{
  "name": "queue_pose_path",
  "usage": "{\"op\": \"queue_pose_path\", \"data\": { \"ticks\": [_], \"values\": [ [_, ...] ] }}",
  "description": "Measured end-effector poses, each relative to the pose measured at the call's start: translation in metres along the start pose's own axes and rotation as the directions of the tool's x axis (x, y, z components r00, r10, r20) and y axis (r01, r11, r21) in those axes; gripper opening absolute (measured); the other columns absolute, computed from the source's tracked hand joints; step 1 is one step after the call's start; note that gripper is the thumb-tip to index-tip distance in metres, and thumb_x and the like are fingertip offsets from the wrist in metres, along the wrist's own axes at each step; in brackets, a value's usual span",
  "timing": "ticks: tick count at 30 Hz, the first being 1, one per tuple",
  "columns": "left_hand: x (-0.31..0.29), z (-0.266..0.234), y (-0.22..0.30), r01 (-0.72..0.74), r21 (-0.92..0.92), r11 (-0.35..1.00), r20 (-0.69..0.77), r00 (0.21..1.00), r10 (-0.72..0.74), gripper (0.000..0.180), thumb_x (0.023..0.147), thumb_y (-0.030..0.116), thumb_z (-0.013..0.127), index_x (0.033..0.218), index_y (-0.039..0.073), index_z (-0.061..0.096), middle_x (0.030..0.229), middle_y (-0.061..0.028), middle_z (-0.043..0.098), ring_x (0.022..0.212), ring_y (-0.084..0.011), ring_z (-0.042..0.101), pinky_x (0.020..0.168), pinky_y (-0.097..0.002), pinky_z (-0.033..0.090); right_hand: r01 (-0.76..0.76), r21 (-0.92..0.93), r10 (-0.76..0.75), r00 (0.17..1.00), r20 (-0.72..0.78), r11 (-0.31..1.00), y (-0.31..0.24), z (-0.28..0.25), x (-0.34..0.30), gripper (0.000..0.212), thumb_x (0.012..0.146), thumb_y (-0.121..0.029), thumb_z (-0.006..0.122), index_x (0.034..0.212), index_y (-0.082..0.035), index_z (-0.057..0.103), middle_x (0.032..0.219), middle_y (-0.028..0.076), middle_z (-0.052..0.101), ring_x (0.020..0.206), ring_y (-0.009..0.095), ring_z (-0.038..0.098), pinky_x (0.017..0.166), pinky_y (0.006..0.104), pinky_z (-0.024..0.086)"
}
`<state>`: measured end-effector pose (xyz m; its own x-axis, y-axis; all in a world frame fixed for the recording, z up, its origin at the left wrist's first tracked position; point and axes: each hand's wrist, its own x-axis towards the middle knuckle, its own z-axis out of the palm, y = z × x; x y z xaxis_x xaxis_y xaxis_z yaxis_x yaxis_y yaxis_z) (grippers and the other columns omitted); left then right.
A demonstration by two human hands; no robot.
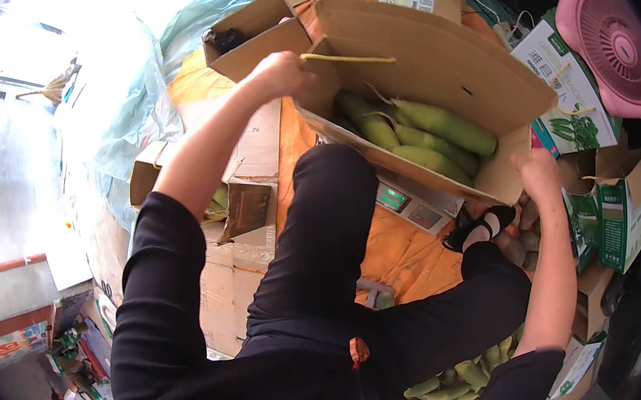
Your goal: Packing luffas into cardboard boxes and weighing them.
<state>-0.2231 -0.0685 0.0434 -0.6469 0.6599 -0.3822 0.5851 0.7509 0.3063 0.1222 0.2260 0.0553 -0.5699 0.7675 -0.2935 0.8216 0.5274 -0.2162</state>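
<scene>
An opened cardboard box (432,55) stands in front of me, its wide flap raised at the back with a yellow cord handle (348,59). Several long green radishes (444,123) with thin root tails lie inside it. My left hand (281,77) is closed at the box's left edge, near one end of the cord. At the right front corner, my right hand (538,176) has its fingers curled against the cardboard wall. Both hands' fingertips are partly hidden. Under the box is a weighing scale (418,213) with a lit green display.
Another pile of green radishes (466,382) lies beside my leg at lower right. A pink fan (618,52) stands at the upper right, above green-and-white printed cartons (626,211). Smaller open boxes (264,39) and clear plastic sheeting (132,84) are on the left. Orange cloth (402,249) covers the ground.
</scene>
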Motion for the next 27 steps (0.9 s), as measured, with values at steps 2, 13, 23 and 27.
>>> {"op": "queue_pose_path", "data": {
  "ticks": [2,13,23,27],
  "values": [
    [-0.014,-0.027,-0.034,0.122,-0.091,0.988,-0.083,0.988,-0.13,0.039,0.08,0.037,0.067,0.084,-0.001,0.067,0.085,-0.0176,0.067,0.079,-0.0296,0.064,0.074,-0.0395,0.05,0.141,0.019,-0.142,0.99,0.014,0.99,-0.045,-0.019,-0.007,0.035,0.079,-0.034,0.061,0.09,-0.002,0.068,0.091,0.025,0.065,0.092,0.04,0.061,0.08,0.0467,0.047],
    [-0.102,-0.062,-0.409,0.097,-0.021,0.995,-0.251,0.963,-0.1,0.035,0.083,0.002,0.052,0.116,0.01,0.06,0.098,-0.0206,0.056,0.093,-0.0367,0.053,0.08,-0.0453,0.045,0.438,0.146,-0.448,0.892,0.052,0.887,-0.304,0.069,-0.034,0.028,0.075,-0.026,0.061,0.086,-0.002,0.071,0.089,0.019,0.068,0.087,0.033,0.067,0.072,0.0449,0.052],
    [-0.127,0.017,-0.432,0.525,0.198,0.828,-0.384,0.819,-0.427,0.029,0.085,0.024,0.06,0.107,0.006,0.064,0.102,-0.0206,0.065,0.091,-0.0343,0.062,0.081,-0.0441,0.047,0.318,0.144,-0.347,0.891,0.293,0.937,-0.378,0.277,-0.065,0.017,0.078,-0.023,0.063,0.089,-0.014,0.072,0.091,0.008,0.07,0.088,0.021,0.067,0.07,0.0333,0.054],
    [-0.09,0.03,-0.47,0.447,0.151,0.882,-0.191,0.888,-0.418,0.034,0.082,0.019,0.064,0.11,0.001,0.062,0.106,-0.0203,0.065,0.095,-0.0327,0.063,0.084,-0.0421,0.048,0.743,0.511,-0.705,0.632,-0.323,0.432,-0.391,0.239,-0.021,0.023,0.077,-0.036,0.063,0.079,-0.014,0.071,0.084,0.009,0.069,0.079,0.021,0.066,0.063,0.0378,0.051]
  ]
}}
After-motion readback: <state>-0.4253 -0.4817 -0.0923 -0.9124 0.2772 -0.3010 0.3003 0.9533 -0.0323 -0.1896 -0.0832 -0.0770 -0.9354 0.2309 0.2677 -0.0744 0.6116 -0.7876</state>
